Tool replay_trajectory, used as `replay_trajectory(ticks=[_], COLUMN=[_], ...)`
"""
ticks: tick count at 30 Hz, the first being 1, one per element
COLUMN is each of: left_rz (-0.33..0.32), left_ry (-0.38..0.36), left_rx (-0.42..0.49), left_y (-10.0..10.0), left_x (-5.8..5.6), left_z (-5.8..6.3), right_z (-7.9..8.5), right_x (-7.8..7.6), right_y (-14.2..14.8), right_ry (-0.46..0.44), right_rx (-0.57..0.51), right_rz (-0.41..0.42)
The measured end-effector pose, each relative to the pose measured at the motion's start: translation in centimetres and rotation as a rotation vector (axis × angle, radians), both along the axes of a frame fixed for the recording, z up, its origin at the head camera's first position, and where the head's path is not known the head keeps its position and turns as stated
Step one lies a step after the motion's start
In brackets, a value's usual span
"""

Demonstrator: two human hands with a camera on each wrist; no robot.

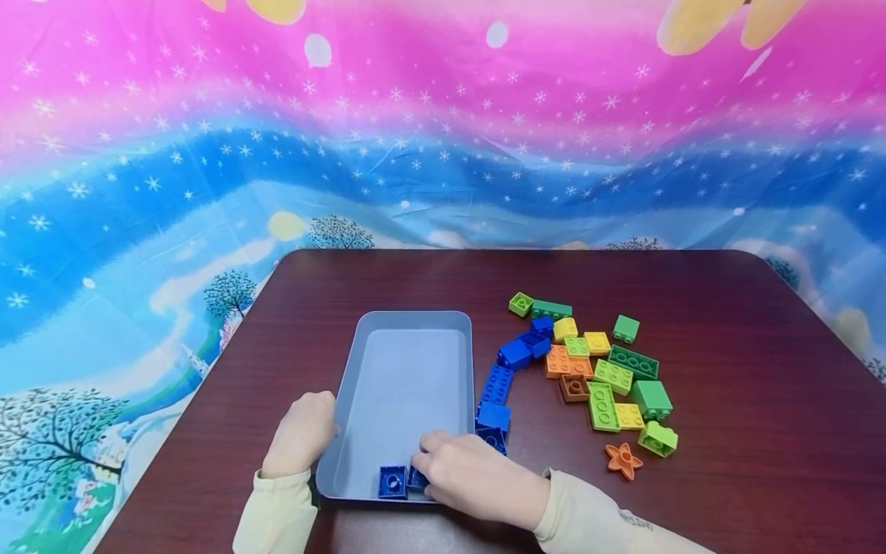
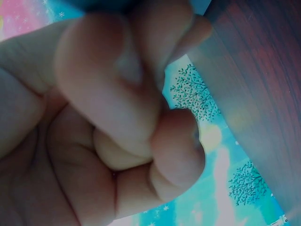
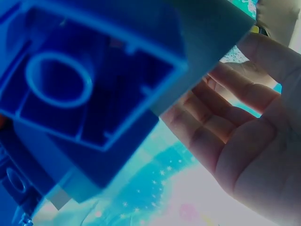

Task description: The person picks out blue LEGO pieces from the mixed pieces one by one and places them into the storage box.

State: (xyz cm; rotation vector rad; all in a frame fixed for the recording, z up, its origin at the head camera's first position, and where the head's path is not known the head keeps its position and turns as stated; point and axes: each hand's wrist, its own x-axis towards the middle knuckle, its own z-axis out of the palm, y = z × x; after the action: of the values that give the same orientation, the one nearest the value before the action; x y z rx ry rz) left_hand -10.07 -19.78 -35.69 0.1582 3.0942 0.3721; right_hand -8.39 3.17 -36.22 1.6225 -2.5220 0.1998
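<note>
A grey tray (image 1: 401, 385) lies on the table. My left hand (image 1: 302, 435) is at its left side with the fingers curled, pinching the rim; in the left wrist view the curled fingers (image 2: 127, 94) are close up and the rim is mostly out of sight. Across the tray's front right corner reaches my right hand (image 1: 477, 473), its fingertips on a dark blue brick (image 1: 416, 480) inside the tray. Beside that brick another blue brick (image 1: 392, 482) lies hollow side up. The right wrist view shows my right hand (image 3: 240, 117) with its fingertips hidden behind the tray wall.
A curved line of blue bricks (image 1: 495, 385) runs along the tray's right side. Farther right are several green, yellow and orange bricks (image 1: 612, 377) and an orange flower piece (image 1: 624, 462). A printed cloth (image 1: 443, 154) hangs behind the table (image 1: 761, 400).
</note>
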Motion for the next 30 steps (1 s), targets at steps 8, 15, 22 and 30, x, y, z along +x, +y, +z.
replay_trajectory(ticks=[8, 15, 22, 30], left_rz=[0.006, 0.003, 0.01, 0.009], left_ry=[0.001, 0.02, 0.007, 0.002], left_rx=[0.013, 0.03, 0.031, 0.023], left_y=[0.0, 0.0, 0.0, 0.1], left_x=[0.0, 0.0, 0.0, 0.0], left_z=[0.0, 0.0, 0.1, 0.1], right_z=[1.0, 1.5, 1.9, 1.8], right_x=[-0.4, -1.0, -1.3, -1.0], right_y=[1.1, 3.1, 5.2, 6.2], right_ry=[-0.032, -0.031, -0.072, -0.118], right_rx=[-0.018, -0.061, -0.092, -0.097], right_rz=[-0.041, -0.11, -0.165, -0.189])
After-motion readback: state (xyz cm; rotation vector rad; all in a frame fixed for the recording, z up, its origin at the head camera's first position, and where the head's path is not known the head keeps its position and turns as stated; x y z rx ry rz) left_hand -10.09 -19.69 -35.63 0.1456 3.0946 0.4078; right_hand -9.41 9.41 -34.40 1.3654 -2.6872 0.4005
